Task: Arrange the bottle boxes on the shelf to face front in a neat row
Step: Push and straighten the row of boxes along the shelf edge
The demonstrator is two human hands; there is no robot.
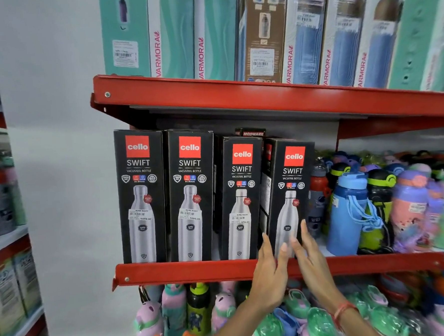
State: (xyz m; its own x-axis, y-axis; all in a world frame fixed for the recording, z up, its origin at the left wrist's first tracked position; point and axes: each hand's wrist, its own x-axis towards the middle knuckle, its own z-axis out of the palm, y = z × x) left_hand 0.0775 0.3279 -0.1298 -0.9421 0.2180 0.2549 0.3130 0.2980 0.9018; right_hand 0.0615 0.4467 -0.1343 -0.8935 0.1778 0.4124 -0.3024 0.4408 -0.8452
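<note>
On the red middle shelf (pixel 196 272), loose coloured bottles (pixel 348 207) crowd the right side, just beside the fourth black box (pixel 290 189), which is turned slightly so its side panel shows. Both hands flank this box's lower part: left hand (pixel 270 271) with fingers spread against its left edge, right hand (pixel 309 256) flat and open at its right. Neither visibly grips. Four front boxes stand in the row; three others (pixel 191 193) face forward.
</note>
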